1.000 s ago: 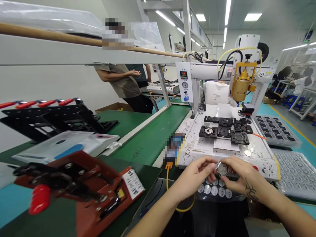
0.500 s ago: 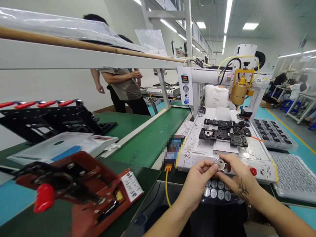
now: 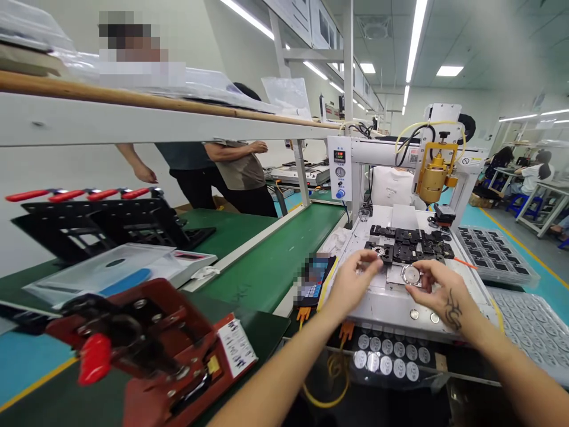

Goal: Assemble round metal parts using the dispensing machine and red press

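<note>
On the white metal machine bed [image 3: 377,308], my right hand [image 3: 433,287] pinched a round silver case [image 3: 410,274]; my left hand [image 3: 357,279] was open

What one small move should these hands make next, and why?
Perhaps the left hand should close on the silvery ring in the black fixture: its fingers are parted and appear close to the ring, while the right hand holds the round metal piece.

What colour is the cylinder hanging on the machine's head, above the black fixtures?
The cylinder is gold, seen best in the head view.
</note>
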Demonstrator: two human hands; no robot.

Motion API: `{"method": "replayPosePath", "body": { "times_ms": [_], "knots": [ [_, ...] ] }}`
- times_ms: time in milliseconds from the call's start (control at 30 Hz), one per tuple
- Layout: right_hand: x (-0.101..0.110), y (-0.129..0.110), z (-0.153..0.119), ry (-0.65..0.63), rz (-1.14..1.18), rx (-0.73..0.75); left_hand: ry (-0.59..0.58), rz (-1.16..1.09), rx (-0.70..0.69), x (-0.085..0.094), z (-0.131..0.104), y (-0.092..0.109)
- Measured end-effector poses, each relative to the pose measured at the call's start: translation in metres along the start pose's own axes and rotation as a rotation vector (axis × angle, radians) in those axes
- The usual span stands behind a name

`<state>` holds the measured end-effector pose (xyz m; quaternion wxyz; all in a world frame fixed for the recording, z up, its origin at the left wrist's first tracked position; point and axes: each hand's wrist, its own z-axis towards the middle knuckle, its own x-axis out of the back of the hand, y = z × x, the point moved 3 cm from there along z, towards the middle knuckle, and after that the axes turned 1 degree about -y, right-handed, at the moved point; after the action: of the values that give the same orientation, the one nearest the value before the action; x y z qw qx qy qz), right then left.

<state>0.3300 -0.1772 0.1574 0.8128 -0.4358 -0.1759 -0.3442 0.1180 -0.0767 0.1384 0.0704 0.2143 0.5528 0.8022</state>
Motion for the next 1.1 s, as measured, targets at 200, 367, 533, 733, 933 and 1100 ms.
{"method": "replayPosePath", "body": {
  "times_ms": [200, 367, 533, 733, 933, 1100],
  "knots": [
    [0.030, 0.009, 0.023, -0.004, 0.015, -0.118, -0.367, 0.350, 0.006, 0.036, 0.106, -0.005],
    [0.041, 0.013, 0.016, -0.037, 0.000, -0.178, -0.552, 0.516, 0.001, 0.033, 0.125, -0.013],
    [0.032, 0.026, 0.036, -0.055, -0.071, -0.172, -0.528, 0.559, -0.022, 0.023, 0.126, -0.015],
    [-0.007, 0.038, 0.079, -0.179, -0.116, -0.111, -0.330, 0.486, -0.083, 0.026, 0.119, -0.004],
    [-0.046, 0.042, 0.120, -0.408, -0.228, -0.033, -0.100, 0.263, -0.139, 0.058, 0.091, 0.014],
    [-0.068, 0.045, 0.142, -0.584, -0.316, -0.050, -0.036, 0.141, -0.137, 0.078, 0.056, 0.023]
  ]
}}
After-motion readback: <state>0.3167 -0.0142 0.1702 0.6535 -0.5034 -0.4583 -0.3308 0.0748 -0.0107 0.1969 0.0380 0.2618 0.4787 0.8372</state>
